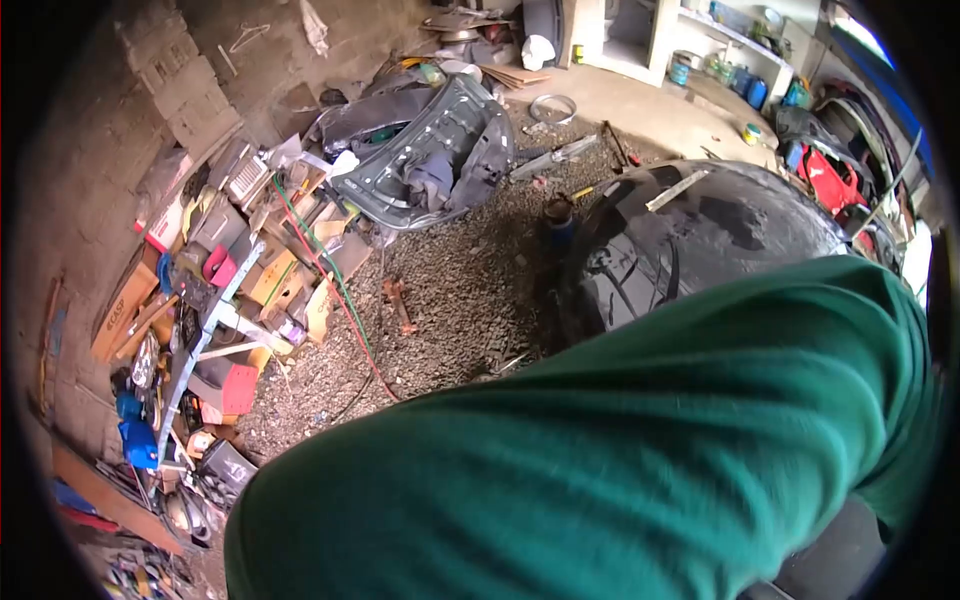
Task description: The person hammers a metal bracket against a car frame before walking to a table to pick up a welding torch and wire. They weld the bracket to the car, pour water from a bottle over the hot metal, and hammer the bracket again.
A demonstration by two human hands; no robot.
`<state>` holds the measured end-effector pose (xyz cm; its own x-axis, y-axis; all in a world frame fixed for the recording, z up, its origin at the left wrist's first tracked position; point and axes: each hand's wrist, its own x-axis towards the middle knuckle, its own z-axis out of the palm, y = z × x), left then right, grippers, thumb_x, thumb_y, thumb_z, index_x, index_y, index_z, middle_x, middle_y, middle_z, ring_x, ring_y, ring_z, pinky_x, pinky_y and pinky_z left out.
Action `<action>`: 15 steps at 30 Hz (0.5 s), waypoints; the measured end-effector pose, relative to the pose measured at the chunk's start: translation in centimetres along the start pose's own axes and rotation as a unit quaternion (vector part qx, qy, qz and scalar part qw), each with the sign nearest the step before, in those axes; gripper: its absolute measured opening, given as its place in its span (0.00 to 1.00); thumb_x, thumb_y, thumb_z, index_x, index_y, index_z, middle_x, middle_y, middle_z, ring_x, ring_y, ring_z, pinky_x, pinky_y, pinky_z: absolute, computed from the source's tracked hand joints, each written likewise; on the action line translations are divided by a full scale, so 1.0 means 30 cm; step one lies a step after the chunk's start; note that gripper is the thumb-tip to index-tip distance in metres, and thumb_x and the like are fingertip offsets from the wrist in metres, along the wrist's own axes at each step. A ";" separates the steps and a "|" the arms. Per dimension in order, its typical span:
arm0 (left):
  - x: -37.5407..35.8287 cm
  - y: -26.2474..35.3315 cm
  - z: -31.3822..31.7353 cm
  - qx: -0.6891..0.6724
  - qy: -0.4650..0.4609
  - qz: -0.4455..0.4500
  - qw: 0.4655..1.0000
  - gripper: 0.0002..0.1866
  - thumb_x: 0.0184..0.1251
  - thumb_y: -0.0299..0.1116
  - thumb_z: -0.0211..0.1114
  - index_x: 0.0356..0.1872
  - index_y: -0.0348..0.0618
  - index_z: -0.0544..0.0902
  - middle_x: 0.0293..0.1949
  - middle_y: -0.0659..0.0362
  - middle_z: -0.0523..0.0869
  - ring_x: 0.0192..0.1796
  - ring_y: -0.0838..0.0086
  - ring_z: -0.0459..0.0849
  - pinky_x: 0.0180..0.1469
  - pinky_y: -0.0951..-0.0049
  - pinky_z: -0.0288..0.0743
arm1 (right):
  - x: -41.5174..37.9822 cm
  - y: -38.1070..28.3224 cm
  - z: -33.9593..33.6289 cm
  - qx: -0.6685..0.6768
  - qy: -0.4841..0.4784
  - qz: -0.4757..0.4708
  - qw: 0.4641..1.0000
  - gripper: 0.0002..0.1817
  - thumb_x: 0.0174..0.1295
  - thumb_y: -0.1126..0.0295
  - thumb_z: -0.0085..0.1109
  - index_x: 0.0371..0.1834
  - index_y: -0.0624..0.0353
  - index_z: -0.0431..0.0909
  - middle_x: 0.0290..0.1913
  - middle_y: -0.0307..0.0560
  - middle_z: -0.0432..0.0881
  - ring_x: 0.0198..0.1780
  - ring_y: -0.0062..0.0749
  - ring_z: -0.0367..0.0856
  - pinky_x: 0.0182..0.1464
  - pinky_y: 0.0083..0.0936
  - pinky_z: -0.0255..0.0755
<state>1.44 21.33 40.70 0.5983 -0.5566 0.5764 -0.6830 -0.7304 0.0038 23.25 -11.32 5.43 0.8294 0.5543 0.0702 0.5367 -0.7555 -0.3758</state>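
Observation:
Neither of my hands shows in the head view. A limb in green cloth (pixel 560 450) fills the lower right foreground and hides what lies behind and beneath it. Just beyond the cloth is a dark, dusty car body part (pixel 740 225) with a rounded top and patchy paint. On top of it rests a pale flat strip (pixel 679 190).
A detached car panel (pixel 420 170) lies on the gravel (pixel 470 290). Red and green lines (pixel 330 270) trail from a heap of boxes and parts (pixel 235 255) at left. A metal ring (pixel 553 109) lies farther back, near shelves (pixel 735 40) with containers.

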 end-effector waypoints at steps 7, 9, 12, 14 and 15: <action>0.001 -0.181 -0.196 -0.003 0.046 -0.046 0.998 0.18 0.75 0.49 0.67 0.52 0.46 0.89 0.44 0.52 0.92 0.52 0.52 0.91 0.57 0.50 0.85 | -0.290 -0.235 -0.153 0.252 -0.045 0.052 0.965 0.14 0.74 0.66 0.64 0.58 0.62 0.83 0.48 0.56 0.89 0.49 0.42 0.89 0.55 0.34 0.82; 0.052 -0.237 -0.244 -0.012 0.044 -0.043 0.998 0.18 0.75 0.49 0.67 0.51 0.46 0.89 0.44 0.52 0.92 0.51 0.52 0.91 0.56 0.50 0.85 | -0.386 -0.352 -0.183 0.336 -0.034 0.073 0.938 0.14 0.74 0.68 0.63 0.58 0.61 0.83 0.47 0.53 0.90 0.48 0.38 0.89 0.54 0.30 0.82; 0.286 -0.371 -0.253 -0.036 0.031 0.002 0.999 0.17 0.76 0.48 0.67 0.49 0.45 0.89 0.43 0.52 0.92 0.50 0.52 0.91 0.55 0.51 0.85 | -0.472 -0.480 -0.235 0.468 0.034 0.107 0.877 0.14 0.74 0.69 0.63 0.60 0.61 0.83 0.45 0.49 0.91 0.47 0.32 0.90 0.53 0.24 0.82; 0.567 -0.419 -0.191 -0.061 0.031 0.068 0.995 0.17 0.76 0.48 0.67 0.48 0.44 0.89 0.42 0.51 0.92 0.49 0.52 0.91 0.55 0.51 0.86 | -0.542 -0.465 -0.286 0.539 0.126 0.118 0.824 0.14 0.74 0.70 0.63 0.60 0.60 0.83 0.44 0.46 0.91 0.46 0.28 0.90 0.53 0.20 0.82; 0.690 -0.417 -0.139 -0.079 0.038 0.089 0.992 0.17 0.76 0.48 0.67 0.48 0.44 0.89 0.42 0.51 0.92 0.48 0.52 0.91 0.54 0.51 0.86 | -0.613 -0.446 -0.329 0.562 0.164 0.122 0.801 0.14 0.74 0.71 0.63 0.61 0.60 0.83 0.44 0.44 0.91 0.45 0.26 0.90 0.52 0.19 0.82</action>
<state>20.61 20.61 55.99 0.4335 -0.6353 0.6391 -0.8360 -0.5483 0.0220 2.34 -14.87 18.30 0.9834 0.1775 0.0372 0.0256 0.0671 -0.9974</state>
